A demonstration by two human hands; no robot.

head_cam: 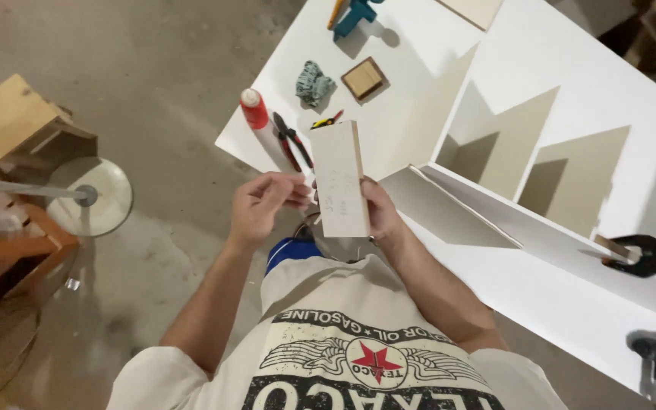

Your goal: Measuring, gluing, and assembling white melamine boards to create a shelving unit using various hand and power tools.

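Right hand [377, 211] closed around the long edge of a pale rectangular board [339, 178], held upright before the chest. Left hand [263, 203], at 9 o'clock of the board, fingers curled, fingertips touching its near edge. At 12 o'clock, on the white table [411, 99]: red-handled pliers [291, 140], a red-capped glue bottle [258, 118], a crumpled grey rag [313, 83] and a small wooden block [364, 79]. At 3 o'clock, a black spring clamp [647, 255] grips a white panel [540, 247].
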